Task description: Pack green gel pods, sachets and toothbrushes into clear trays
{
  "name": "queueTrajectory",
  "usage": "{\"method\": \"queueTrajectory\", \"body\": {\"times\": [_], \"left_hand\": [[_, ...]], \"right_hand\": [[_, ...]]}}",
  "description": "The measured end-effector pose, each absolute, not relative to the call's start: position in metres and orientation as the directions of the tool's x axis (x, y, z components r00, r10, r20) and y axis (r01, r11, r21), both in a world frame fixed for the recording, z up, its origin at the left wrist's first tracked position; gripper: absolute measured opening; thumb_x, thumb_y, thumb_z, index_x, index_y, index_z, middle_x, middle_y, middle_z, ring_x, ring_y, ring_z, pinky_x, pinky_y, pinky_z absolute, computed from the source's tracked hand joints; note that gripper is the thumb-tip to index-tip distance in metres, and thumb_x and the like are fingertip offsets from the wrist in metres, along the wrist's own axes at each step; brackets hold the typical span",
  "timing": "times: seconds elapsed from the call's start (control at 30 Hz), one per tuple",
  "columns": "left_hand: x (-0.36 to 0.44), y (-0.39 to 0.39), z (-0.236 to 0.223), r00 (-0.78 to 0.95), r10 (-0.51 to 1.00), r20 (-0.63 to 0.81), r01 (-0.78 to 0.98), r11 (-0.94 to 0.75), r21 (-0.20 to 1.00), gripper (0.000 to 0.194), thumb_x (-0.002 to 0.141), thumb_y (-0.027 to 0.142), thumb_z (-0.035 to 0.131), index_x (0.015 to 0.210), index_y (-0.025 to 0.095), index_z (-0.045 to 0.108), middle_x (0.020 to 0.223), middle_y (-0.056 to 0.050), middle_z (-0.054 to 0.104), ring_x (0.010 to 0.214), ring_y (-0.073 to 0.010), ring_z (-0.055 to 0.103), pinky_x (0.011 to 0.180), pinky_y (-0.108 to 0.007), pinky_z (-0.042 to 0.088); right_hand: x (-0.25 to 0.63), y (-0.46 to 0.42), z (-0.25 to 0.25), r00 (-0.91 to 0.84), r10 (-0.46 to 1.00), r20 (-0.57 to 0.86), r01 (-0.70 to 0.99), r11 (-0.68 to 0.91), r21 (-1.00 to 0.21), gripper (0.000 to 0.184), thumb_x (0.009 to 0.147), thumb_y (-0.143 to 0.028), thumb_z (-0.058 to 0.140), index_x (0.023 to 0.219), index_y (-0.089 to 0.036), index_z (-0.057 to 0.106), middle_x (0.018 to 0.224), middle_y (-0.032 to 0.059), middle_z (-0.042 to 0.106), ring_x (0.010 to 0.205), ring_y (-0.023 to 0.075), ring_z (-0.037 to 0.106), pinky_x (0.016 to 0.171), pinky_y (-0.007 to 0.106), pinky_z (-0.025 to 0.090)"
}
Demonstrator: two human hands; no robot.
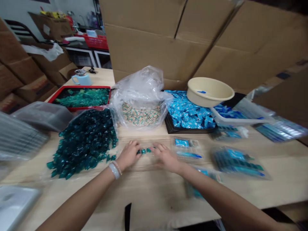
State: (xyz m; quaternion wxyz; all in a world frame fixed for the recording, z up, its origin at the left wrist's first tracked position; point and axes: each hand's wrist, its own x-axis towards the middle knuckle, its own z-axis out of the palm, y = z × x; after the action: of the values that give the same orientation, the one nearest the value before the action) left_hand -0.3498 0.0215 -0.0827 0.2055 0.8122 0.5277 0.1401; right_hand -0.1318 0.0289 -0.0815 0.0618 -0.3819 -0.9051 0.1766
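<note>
The left hand (128,155) and right hand (165,157) sit low over the wooden tabletop (149,189), fingers spread apart and curled toward a short row of teal gel pods (143,151) between them. Blur makes it hard to say whether any pod is pinched. The big heap of pods (84,144) lies just beside the left hand – a careless wrist could sweep strays into the row, scattering it.

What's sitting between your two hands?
A short row of small shiny teal packets lies between the left hand and the right hand, as the head view shows.
</note>
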Motion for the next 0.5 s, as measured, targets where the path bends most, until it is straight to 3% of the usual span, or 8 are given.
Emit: {"method": "queueTrajectory", "body": {"times": [0.07,0.13,0.23,0.3,0.4,0.5], "left_hand": [[-0.355,0.03,-0.083,0.419,0.908,0.007,0.744,-0.348,0.571,0.011,0.071,0.023,0.055,0.078,0.019,0.062,0.094,-0.006,0.054,0.093,-0.0192,0.046,0.085,-0.032,0.036],[-0.36,0.041,-0.084,0.441,0.897,-0.034,0.673,-0.305,0.674,0.012,0.07,0.025,0.055,0.075,0.018,0.063,0.085,-0.004,0.057,0.084,-0.0175,0.049,0.079,-0.029,0.038],[-0.365,0.058,-0.086,0.48,0.844,-0.237,0.582,-0.105,0.806,0.019,0.067,0.034,0.057,0.073,0.016,0.063,0.068,-0.001,0.058,0.065,-0.0138,0.05,0.063,-0.023,0.039],[-0.367,0.065,-0.081,0.492,0.781,-0.386,0.564,0.053,0.824,0.027,0.064,0.04,0.059,0.073,0.014,0.063,0.062,0.0,0.056,0.058,-0.0119,0.047,0.054,-0.021,0.037],[-0.363,0.067,-0.06,0.47,0.72,-0.511,0.519,0.242,0.82,0.04,0.062,0.049,0.06,0.079,0.013,0.062,0.069,-0.001,0.058,0.061,-0.0123,0.049,0.052,-0.019,0.036],[-0.343,0.066,-0.03,0.49,0.649,-0.581,0.31,0.493,0.813,0.053,0.066,0.061,0.05,0.089,0.013,0.059,0.084,-0.006,0.06,0.07,-0.0161,0.054,0.059,-0.024,0.042]], "right_hand": [[-0.13,0.025,-0.08,-0.717,0.694,-0.063,0.665,0.654,-0.362,0.086,0.058,-0.035,0.07,0.131,-0.021,0.028,0.133,0.0135,0.031,0.119,0.0281,0.03,0.096,0.042,0.029],[-0.13,0.027,-0.081,-0.708,0.701,-0.084,0.676,0.637,-0.371,0.086,0.058,-0.034,0.07,0.131,-0.019,0.028,0.133,0.0142,0.03,0.119,0.0283,0.03,0.096,0.042,0.028],[-0.133,0.038,-0.083,-0.688,0.726,-0.025,0.662,0.613,-0.432,0.069,0.063,-0.019,0.063,0.127,-0.015,0.036,0.13,0.0142,0.036,0.117,0.0248,0.035,0.096,0.038,0.03],[-0.133,0.048,-0.082,-0.649,0.758,0.061,0.626,0.578,-0.523,0.054,0.067,-0.012,0.055,0.119,-0.014,0.044,0.121,0.0128,0.047,0.11,0.0215,0.043,0.092,0.035,0.034],[-0.124,0.061,-0.073,-0.512,0.853,0.104,0.57,0.427,-0.702,0.022,0.074,-0.014,0.048,0.093,-0.014,0.059,0.086,0.0071,0.062,0.082,0.0166,0.056,0.075,0.03,0.043],[-0.091,0.067,-0.055,-0.375,0.923,0.088,0.489,0.278,-0.827,0.012,0.074,-0.024,0.049,0.073,-0.015,0.058,0.065,0.001,0.058,0.062,0.0123,0.053,0.058,0.024,0.042]]}}
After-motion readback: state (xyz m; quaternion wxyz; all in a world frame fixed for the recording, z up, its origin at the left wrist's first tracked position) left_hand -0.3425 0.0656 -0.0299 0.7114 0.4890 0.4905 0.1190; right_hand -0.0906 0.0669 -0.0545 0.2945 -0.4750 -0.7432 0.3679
